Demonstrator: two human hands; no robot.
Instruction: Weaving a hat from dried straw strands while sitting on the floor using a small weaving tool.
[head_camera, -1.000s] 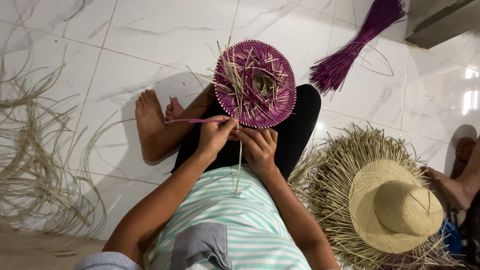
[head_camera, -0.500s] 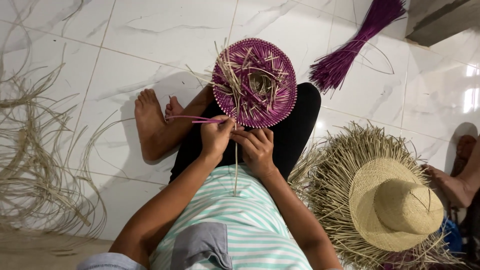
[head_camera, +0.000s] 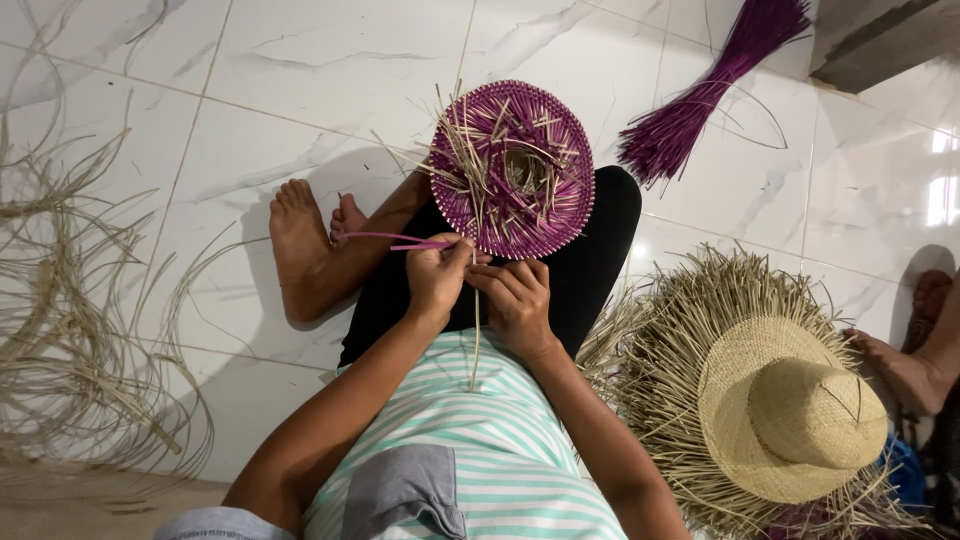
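Head view: round purple woven straw disc sits on the lap, both hands at its near edge. Left hand pinches thin purple strands, right hand grips the rim. Unfinished pale straw hat lies on white tile floor.

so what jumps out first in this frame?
The purple woven disc in the lap at centre, loose straw ends bristling from it, with the left hand and right hand pinching strands at its lower edge. At lower right lies a pale straw hat with a ragged, unfinished brim. A purple bundle lies on the tiles at upper right.
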